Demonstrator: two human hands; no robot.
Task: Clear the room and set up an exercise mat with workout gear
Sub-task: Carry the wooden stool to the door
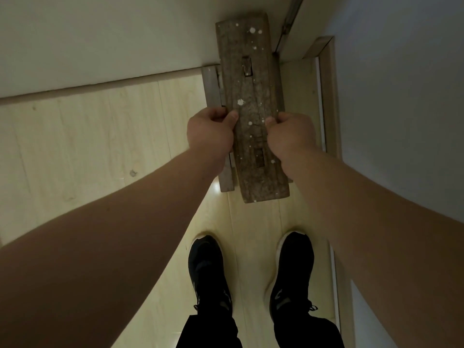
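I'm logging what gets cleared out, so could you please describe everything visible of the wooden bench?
The wooden bench is seen from above: a long, dark plank seat spattered with white paint, with two rectangular slots along its middle. Paler legs show under its left edge. The left hand and right hand grip its long edges; it points toward a wall beside a door frame.

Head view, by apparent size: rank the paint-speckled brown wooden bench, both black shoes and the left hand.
1. Paint-speckled brown wooden bench
2. Left black shoe and right black shoe, alike
3. Left hand, a close call: it is nearer the camera
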